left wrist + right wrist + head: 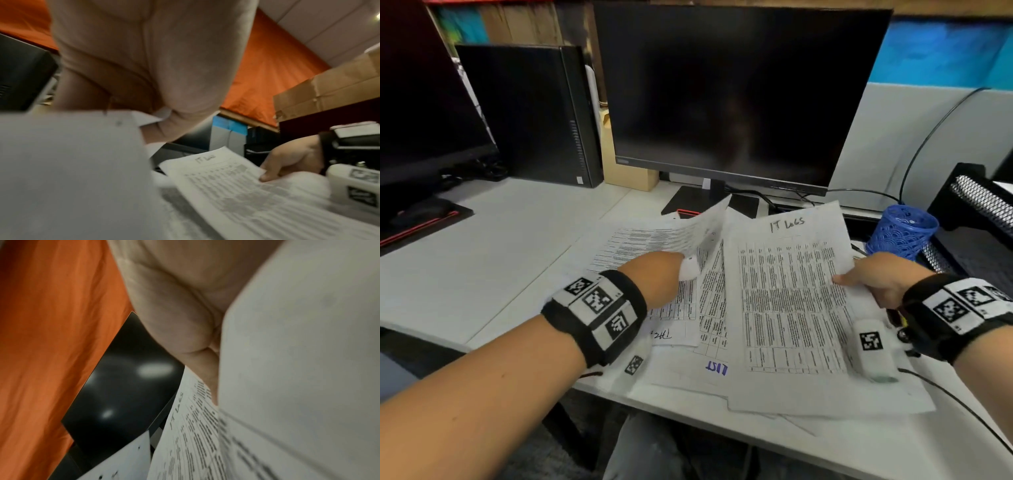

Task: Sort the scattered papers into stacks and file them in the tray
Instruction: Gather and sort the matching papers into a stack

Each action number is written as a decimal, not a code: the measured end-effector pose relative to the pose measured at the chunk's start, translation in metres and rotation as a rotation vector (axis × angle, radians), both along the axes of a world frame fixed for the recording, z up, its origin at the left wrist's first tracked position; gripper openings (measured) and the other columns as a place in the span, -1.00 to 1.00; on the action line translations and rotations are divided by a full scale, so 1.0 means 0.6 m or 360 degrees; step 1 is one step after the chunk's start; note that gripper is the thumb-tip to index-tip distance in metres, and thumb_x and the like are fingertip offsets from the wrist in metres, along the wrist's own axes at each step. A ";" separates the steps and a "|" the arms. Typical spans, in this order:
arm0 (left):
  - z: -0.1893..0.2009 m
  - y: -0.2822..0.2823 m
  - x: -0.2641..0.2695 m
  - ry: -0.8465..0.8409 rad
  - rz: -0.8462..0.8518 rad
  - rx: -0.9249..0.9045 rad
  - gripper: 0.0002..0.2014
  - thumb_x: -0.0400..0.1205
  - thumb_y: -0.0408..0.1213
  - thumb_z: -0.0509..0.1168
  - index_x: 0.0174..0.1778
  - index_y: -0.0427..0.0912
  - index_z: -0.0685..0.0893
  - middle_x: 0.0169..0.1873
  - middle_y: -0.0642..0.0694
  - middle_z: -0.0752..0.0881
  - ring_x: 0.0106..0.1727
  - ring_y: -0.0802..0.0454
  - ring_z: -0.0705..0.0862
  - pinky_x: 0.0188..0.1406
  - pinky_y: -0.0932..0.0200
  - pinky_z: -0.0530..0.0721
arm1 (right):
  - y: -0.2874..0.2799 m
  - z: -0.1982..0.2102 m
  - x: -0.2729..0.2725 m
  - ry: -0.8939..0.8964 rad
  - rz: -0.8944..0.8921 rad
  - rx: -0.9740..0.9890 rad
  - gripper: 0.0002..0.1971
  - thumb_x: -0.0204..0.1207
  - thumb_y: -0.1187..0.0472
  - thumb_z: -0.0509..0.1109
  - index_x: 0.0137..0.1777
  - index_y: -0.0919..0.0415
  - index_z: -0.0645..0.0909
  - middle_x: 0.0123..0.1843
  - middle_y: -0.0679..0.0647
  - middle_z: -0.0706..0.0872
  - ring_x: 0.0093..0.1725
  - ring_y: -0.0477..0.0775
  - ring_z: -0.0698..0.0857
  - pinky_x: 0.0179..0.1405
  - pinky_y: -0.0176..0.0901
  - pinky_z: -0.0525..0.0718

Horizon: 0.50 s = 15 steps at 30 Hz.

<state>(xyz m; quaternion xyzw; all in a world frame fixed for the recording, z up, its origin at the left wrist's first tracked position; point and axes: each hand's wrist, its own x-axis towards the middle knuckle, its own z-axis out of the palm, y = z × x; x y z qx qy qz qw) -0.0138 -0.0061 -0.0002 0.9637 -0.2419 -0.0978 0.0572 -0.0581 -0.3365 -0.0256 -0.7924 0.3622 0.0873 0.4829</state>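
"IT Logs" sheet [791,301] tops the scattered papers [688,370] at front edge of surface [517,240]. R hand [883,281] pinches its right edge, thumb on top. L hand [657,274] grips a lifted sheet [705,229], curling up. Mesh tray [976,219] far right, blue pen cup [902,231] beside it, monitor [729,96] behind.

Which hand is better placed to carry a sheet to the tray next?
Right, probably. The right hand already pinches the IT logs sheet, and the tray stands on that side.
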 end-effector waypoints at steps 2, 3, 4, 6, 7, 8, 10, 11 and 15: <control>0.012 -0.022 -0.027 0.0034 -0.0107 -0.0097 -0.60 0.63 -0.47 0.06 0.38 -0.18 0.50 0.19 -0.15 0.64 0.00 -0.03 0.54 0.02 0.15 0.54 | 0.026 0.004 -0.004 -0.0106 -0.0054 0.0212 -0.61 0.52 0.47 0.37 0.35 0.42 0.51 0.22 0.38 0.70 0.19 0.38 0.69 0.25 0.37 0.59; 0.012 -0.034 -0.041 0.0066 -0.0165 -0.0111 -0.58 0.64 -0.46 0.04 0.42 -0.17 0.47 0.20 -0.15 0.63 -0.03 -0.02 0.52 -0.01 0.16 0.51 | 0.038 0.002 -0.003 -0.0164 -0.0044 0.0293 -0.64 0.57 0.49 0.29 0.36 0.40 0.51 0.24 0.36 0.69 0.20 0.36 0.68 0.23 0.33 0.60; 0.011 -0.046 -0.054 0.0100 -0.0206 -0.0112 -0.54 0.64 -0.46 0.03 0.48 -0.14 0.42 0.21 -0.15 0.63 -0.02 -0.03 0.52 -0.02 0.15 0.52 | 0.049 0.000 -0.004 -0.0215 -0.0031 0.0353 -0.66 0.60 0.49 0.24 0.36 0.39 0.51 0.24 0.35 0.69 0.17 0.35 0.68 0.19 0.30 0.61; 0.002 -0.068 -0.077 0.0156 -0.0279 -0.0097 -0.48 0.62 -0.46 0.04 0.54 -0.12 0.34 0.23 -0.17 0.62 0.06 -0.09 0.59 0.02 0.12 0.57 | 0.067 -0.006 -0.004 -0.0302 -0.0027 0.0448 -0.68 0.63 0.47 0.21 0.36 0.41 0.50 0.22 0.35 0.70 0.13 0.35 0.69 0.11 0.28 0.64; -0.004 -0.077 -0.086 0.0177 -0.0323 -0.0074 -0.47 0.62 -0.46 0.04 0.55 -0.14 0.32 0.18 -0.16 0.63 0.07 -0.11 0.60 0.03 0.09 0.60 | 0.073 -0.010 -0.004 -0.0350 -0.0065 0.0477 -0.69 0.63 0.46 0.21 0.36 0.44 0.49 0.21 0.36 0.70 0.12 0.36 0.70 0.10 0.30 0.65; -0.010 -0.084 -0.094 0.0194 -0.0362 -0.0041 -0.48 0.62 -0.45 0.04 0.55 -0.16 0.30 0.09 -0.14 0.63 0.02 -0.11 0.61 -0.01 0.08 0.60 | 0.079 -0.012 -0.005 -0.0413 -0.0094 0.0485 -0.70 0.64 0.43 0.21 0.35 0.46 0.49 0.19 0.37 0.70 0.10 0.37 0.70 0.13 0.32 0.64; -0.022 -0.096 -0.107 0.0195 -0.0435 0.0034 -0.47 0.64 -0.43 0.03 0.58 -0.19 0.23 0.01 -0.13 0.62 -0.06 -0.09 0.59 -0.09 0.09 0.58 | 0.087 -0.019 -0.001 -0.0554 -0.0197 0.0520 -0.68 0.67 0.23 0.25 0.31 0.44 0.53 0.13 0.33 0.73 0.06 0.34 0.71 0.18 0.32 0.63; -0.027 -0.101 -0.112 0.0182 -0.0465 0.0084 -0.44 0.65 -0.41 0.03 0.62 -0.19 0.17 0.09 -0.15 0.64 -0.01 -0.12 0.60 -0.05 0.08 0.59 | 0.093 -0.020 -0.003 -0.0605 -0.0228 0.0543 -0.59 0.63 0.04 0.31 0.28 0.38 0.57 0.13 0.28 0.74 0.09 0.32 0.72 0.21 0.29 0.63; -0.043 -0.118 -0.125 0.0244 -0.0560 0.0272 -0.42 0.73 -0.17 0.05 0.67 -0.14 0.05 0.41 -0.19 0.52 0.31 -0.19 0.56 0.17 -0.03 0.56 | 0.095 -0.038 -0.004 -0.0680 -0.0013 0.0352 -0.41 0.30 -0.20 0.55 0.21 0.19 0.66 0.17 0.12 0.77 0.19 0.23 0.71 0.36 0.24 0.57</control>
